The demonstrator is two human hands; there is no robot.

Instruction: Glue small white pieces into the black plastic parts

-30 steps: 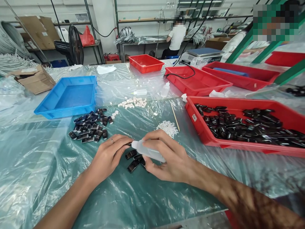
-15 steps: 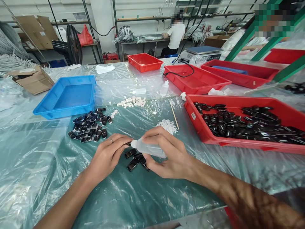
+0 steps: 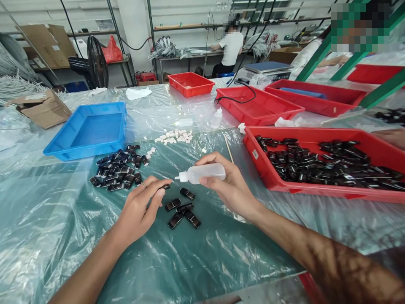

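Between the thumb and fingers of my left hand [image 3: 139,207] is a small black plastic piece [image 3: 164,186]. My right hand [image 3: 232,185] grips a translucent squeeze bottle [image 3: 207,173], which lies nearly level with its narrow white nozzle pointing left, a short gap from the black piece. Several loose black pieces [image 3: 184,208] lie on the plastic-covered table just below the bottle. Left of them, beyond my left hand, is a heap of similar black pieces [image 3: 118,166], some with pale ends. A wooden stick [image 3: 229,147] lies behind my right hand, which hides its lower end.
Small white bits [image 3: 175,136] are scattered farther back. A blue tray [image 3: 87,145] stands at the left; a red tray [image 3: 313,188] full of black pieces is at the right, where another person's hand [image 3: 392,137] shows. A second squeeze bottle [image 3: 217,119] stands behind.
My right hand has lifted the bottle up and right, drawing its nozzle away from the black piece. My left hand still holds that piece. The hand at the right edge has come into view.
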